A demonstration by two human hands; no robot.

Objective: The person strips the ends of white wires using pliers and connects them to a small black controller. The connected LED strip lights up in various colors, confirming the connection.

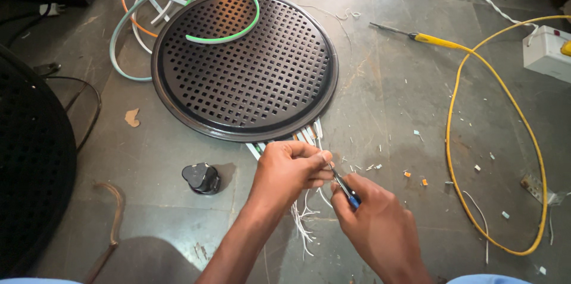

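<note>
My left hand [292,168] pinches a bundle of thin white wires [304,224] that come out from under a round black perforated grille [245,65] lying on the floor. My right hand [375,221] grips a small tool with a blue handle [347,190], its tip set against the wires at my left fingertips. Loose white wire ends hang below and between both hands. A green cable [235,35] loops over the top of the grille.
A black plug [203,177] lies left of my hands. A yellow cable [493,141] curves on the right, from a yellow-handled screwdriver [416,35] toward a white socket box [546,52]. Orange, white and pale cables [140,4] tangle behind the grille. Wire scraps litter the floor. Another black grille [30,165] sits at left.
</note>
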